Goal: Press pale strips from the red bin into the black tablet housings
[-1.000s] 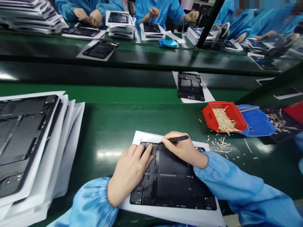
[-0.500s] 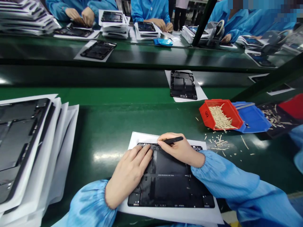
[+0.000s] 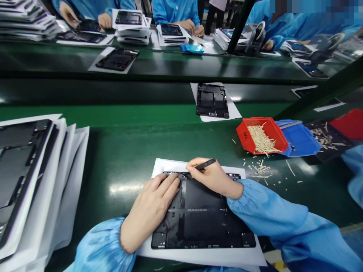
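Slightly steeper, and one slip from a scratch

The left hand [image 3: 149,206] lies open and flat on a matte black tablet back panel [image 3: 198,223], which sits on a white paper sheet [image 3: 167,166]. The right hand [image 3: 211,179] pinches a slim black stylus [image 3: 204,164], tilted steeper than a moment ago, tip at the panel's top edge; a slip could scratch it. Farther off, a red plastic bin [image 3: 239,136] holds wooden sticks [image 3: 261,139].

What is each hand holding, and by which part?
The right hand pinches a slim black pen-like tool by its lower half, between thumb and fingers. The left hand grips nothing: it rests on a dark tablet panel.
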`<action>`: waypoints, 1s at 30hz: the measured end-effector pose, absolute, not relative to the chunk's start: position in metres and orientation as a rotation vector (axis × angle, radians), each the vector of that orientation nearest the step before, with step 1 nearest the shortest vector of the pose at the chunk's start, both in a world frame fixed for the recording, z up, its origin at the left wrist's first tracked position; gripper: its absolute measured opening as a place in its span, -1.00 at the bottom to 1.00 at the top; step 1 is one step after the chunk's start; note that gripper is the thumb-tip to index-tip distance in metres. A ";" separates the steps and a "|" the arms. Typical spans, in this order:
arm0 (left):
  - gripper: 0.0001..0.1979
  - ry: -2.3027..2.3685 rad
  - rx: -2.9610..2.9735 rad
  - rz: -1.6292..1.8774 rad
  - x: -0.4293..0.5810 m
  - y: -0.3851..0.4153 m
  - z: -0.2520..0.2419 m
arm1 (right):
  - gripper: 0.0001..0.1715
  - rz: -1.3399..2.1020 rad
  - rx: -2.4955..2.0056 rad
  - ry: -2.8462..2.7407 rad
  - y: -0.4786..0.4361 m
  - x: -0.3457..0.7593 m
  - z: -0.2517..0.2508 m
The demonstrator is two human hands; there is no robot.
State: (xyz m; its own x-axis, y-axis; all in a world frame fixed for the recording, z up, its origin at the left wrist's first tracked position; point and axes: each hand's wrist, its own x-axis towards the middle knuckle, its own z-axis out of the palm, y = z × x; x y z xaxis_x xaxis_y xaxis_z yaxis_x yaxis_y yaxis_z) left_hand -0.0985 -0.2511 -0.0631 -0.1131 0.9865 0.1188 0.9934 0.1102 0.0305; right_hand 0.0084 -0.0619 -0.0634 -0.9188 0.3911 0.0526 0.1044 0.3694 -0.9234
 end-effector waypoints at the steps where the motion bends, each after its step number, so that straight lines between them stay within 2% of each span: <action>1: -0.65 -2.292 -2.042 -0.169 -0.099 -0.251 -0.063 | -0.82 1.563 -0.441 -2.368 -0.062 0.008 -0.064; 15: -0.49 -2.337 -2.080 -0.068 -0.100 -0.249 -0.067 | -0.84 1.535 -0.418 -2.343 -0.062 0.007 -0.066; 30: -0.49 -2.406 -2.123 0.035 -0.098 -0.245 -0.058 | -0.86 1.286 -0.357 -2.453 -0.065 0.010 -0.059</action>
State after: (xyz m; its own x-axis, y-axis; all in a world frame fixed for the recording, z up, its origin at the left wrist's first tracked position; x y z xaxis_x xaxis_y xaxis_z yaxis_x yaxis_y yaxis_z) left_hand -0.0979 -0.2445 -0.0576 -0.1233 0.9903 -0.0646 0.9917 0.1253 0.0276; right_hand 0.0102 -0.0646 -0.0591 -0.9079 0.3754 0.1867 0.0600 0.5570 -0.8283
